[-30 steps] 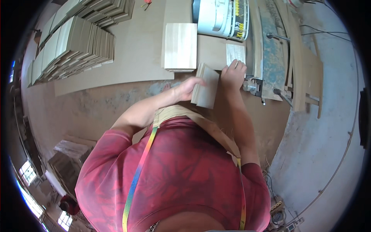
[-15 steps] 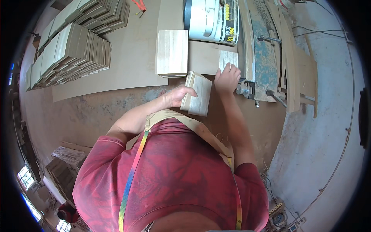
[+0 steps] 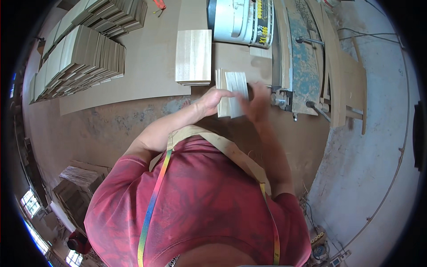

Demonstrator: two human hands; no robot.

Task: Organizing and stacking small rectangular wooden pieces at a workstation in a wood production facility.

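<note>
My left hand (image 3: 214,101) grips a small stack of thin, pale wooden boards (image 3: 236,84) by its left side, thumb over the top. The boards in it are slightly fanned, and the stack is above the table's near edge. Beside its right edge is my right hand (image 3: 257,101), smeared by motion, so its fingers do not read clearly. Just left of the held stack, a neat pile of similar boards (image 3: 193,55) rests on the table. A pale wooden piece (image 3: 261,52) lies by the base of a white bucket (image 3: 233,22).
Long rows of stacked boards (image 3: 84,58) fill the left of the brown table (image 3: 151,58). On the right stands a worn blue-green machine bed (image 3: 304,66) with metal handles and a shaft. An orange-red tool (image 3: 159,4) lies at the far edge.
My right hand has left the pale piece on the table and come back to the held stack. That piece now shows closer to the bucket. The stack has moved slightly away and turned more upright.
</note>
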